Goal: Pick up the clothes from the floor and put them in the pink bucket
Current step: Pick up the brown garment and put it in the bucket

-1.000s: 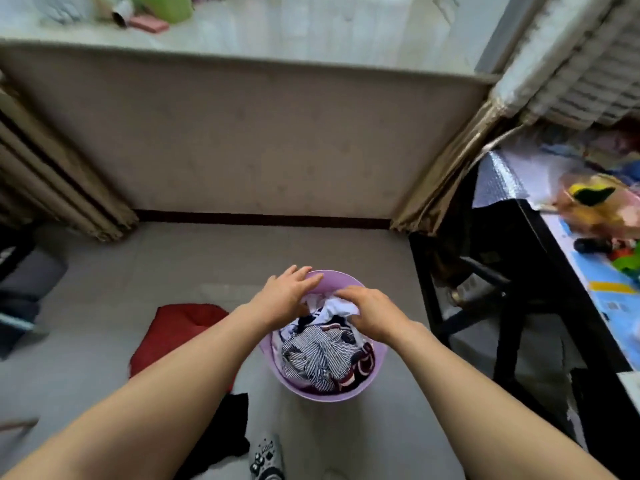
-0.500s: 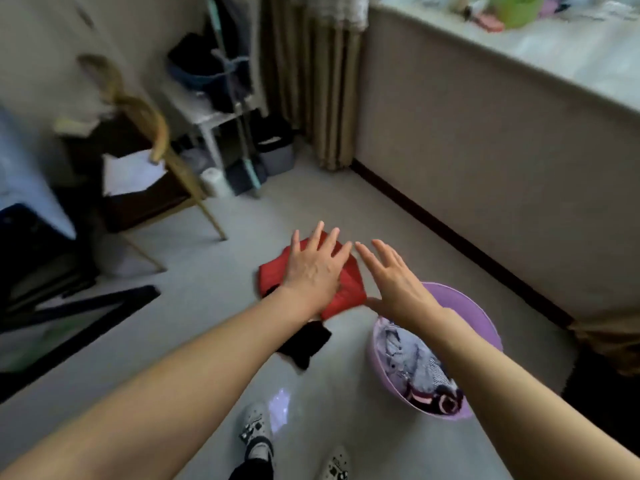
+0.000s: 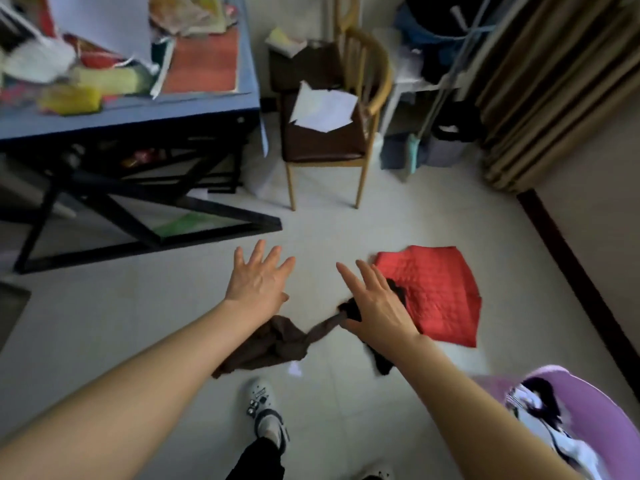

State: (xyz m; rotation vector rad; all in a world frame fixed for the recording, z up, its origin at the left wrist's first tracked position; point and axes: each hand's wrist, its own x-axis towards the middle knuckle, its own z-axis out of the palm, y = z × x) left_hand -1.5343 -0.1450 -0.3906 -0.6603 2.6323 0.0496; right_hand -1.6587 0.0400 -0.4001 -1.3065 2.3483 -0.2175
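Below, on a pale tiled floor, both bare hands reach forward, palms down. Left hand has its fingers spread wide, holding nothing. Right hand is likewise splayed and empty, hovering over a black garment. Brown clothing lies crumpled between the forearms at six o'clock from the left hand. Red quilted cloth lies flat at three o'clock from the right hand. Pink bucket, already holding clothes, sits at five o'clock, at the frame's corner.
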